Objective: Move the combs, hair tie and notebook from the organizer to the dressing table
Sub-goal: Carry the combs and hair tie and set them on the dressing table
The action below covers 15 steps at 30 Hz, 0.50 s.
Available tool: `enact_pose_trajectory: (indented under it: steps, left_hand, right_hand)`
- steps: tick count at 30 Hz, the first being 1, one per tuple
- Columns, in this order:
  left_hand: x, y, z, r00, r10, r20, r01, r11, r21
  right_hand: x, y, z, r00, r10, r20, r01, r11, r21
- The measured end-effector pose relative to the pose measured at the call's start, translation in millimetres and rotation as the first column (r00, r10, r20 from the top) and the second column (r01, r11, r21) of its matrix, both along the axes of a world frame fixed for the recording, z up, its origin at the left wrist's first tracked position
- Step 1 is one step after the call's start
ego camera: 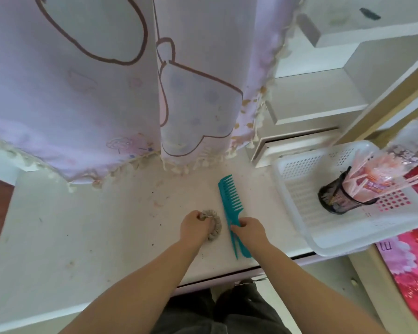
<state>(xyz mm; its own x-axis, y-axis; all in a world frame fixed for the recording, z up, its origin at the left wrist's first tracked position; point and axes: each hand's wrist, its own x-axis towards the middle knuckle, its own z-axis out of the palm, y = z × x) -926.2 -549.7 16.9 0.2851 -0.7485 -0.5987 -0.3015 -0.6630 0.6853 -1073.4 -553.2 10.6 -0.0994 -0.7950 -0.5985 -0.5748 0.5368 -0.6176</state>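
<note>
A teal wide-tooth comb (230, 200) lies on the white dressing table (94, 225), teeth pointing right, with a second thin teal comb's pointed tail (234, 247) beside its handle. My right hand (250, 230) is closed over the comb handles. A grey-beige scrunchie hair tie (215, 227) rests on the table just left of the combs, and my left hand (194, 226) pinches its upper edge. The white perforated organizer basket (297, 213) sits at the table's right end. No notebook is visible.
Inside the basket stands a black mesh cup (336, 196) full of pink wrapped sticks. A lilac printed cloth with tassels (94, 92) hangs over the back of the table. White shelves and a drawer (299, 141) rise behind the basket. A red floral fabric (410, 261) lies at right.
</note>
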Motion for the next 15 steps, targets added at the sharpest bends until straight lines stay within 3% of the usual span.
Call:
enact_pose_trajectory:
  steps: [5, 8, 11, 15]
  left_hand:
    - [2, 2, -8, 0.991, -0.1, 0.095, 0.102, 0.995, -0.021]
    - [15, 7, -12, 0.948, -0.147, 0.283, 0.168, 0.984, -0.053]
    - [36, 24, -21, 0.829, -0.239, 0.505, 0.322, 0.943, -0.082]
    - [62, 53, -41, 0.581, -0.474, 0.661, 0.578, 0.813, 0.074]
  right_hand:
    - [-10, -3, 0, 1.0, 0.007, -0.029, -0.009, 0.998, -0.059]
    - [-22, -1, 2, 0.999, -0.008, -0.047, 0.003, 0.995, -0.102]
    - [-33, 4, 1, 0.991, 0.029, -0.13, -0.046, 0.99, -0.133]
    - [-34, 12, 0, 0.951, 0.12, -0.285, -0.167, 0.976, -0.143]
